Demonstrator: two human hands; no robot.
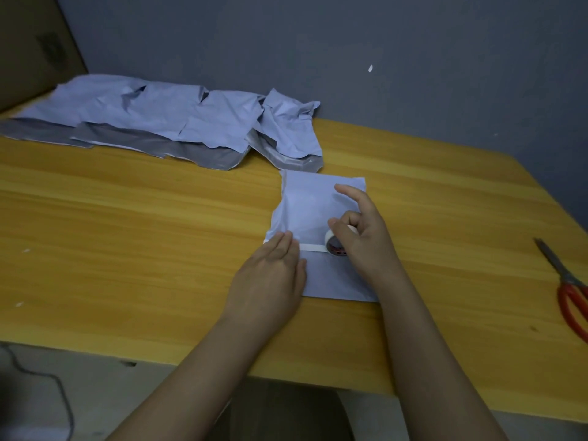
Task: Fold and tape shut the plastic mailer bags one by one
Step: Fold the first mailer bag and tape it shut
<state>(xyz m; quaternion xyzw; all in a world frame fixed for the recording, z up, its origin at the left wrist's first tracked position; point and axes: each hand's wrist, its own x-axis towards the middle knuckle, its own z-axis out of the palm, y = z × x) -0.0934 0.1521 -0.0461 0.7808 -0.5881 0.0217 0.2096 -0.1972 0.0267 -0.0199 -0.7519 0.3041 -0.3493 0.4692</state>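
Observation:
A folded pale blue mailer bag [310,208] lies flat on the wooden table [127,224]. My left hand [270,275] presses flat on the bag's left side, its fingertips on the end of a white tape strip [313,248] that runs across the fold. My right hand [362,237] grips a small white tape roll [334,245] at the strip's right end, index finger raised over the bag.
A pile of several unfolded blue and grey mailer bags [165,122] lies along the table's back left. Red-handled scissors [569,291] rest at the right edge. A cardboard box [28,49] stands at the far left by the wall.

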